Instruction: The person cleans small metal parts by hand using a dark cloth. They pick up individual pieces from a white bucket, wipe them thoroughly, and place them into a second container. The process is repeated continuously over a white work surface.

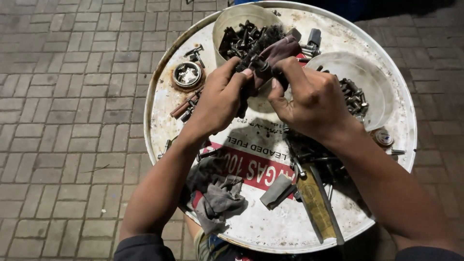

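My left hand (220,94) and my right hand (309,96) meet over the far half of a white drum lid (270,222). Together they grip a small dark metal part (253,63) wrapped in a dirty maroon rag (280,50). The left thumb and fingers pinch the part's near end; the right fingers close around the rag. Just behind the hands stands a white tub (232,19) filled with dark bolts and screws.
A second shallow white bowl (372,82) with bolts sits at the right. A grey rag (217,193), a flat file (316,203), a round bung cap (187,75) and loose metal parts lie on the lid. Brick paving (72,121) surrounds the drum.
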